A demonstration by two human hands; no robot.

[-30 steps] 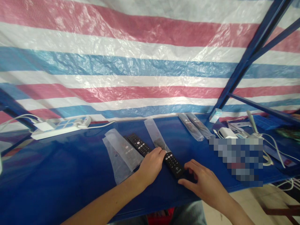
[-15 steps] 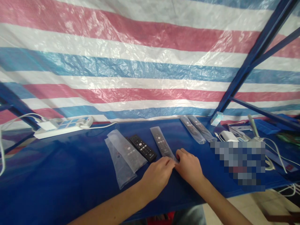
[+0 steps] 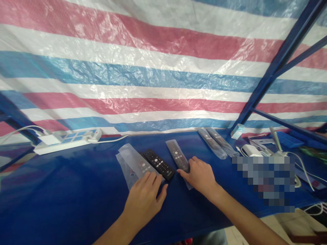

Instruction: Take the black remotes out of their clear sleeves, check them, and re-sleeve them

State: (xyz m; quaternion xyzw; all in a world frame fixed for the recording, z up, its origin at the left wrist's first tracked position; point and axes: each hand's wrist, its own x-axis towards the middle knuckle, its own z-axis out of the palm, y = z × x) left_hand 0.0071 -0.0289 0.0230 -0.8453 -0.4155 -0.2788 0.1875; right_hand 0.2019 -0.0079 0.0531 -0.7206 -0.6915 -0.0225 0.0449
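My right hand (image 3: 200,174) grips the lower part of a remote control in a clear plastic sleeve (image 3: 176,153), thumb on its left edge and fingers on its right. The sleeve's loose end sticks out below the hand. My left hand (image 3: 144,194) is open, thumb apart, with its fingertips over the lower part of two overlapping sleeves (image 3: 127,153); dark remotes show through them. Whether the fingertips press on the plastic, I cannot tell. Between the hands lies a bare black remote control (image 3: 158,164), slanted, partly beside the sleeves.
Two more sleeved remotes (image 3: 212,144) lie at the back right near a small box (image 3: 237,131). A white power strip (image 3: 68,141) with cables sits at the back left. Chargers (image 3: 251,150), cables and a blurred patch fill the right of the blue table (image 3: 63,200).
My hands were together at the sleeved remote's lower end. My left hand has let go and moved left to the overlapping sleeves; my right hand has shifted up onto the sleeved remote.
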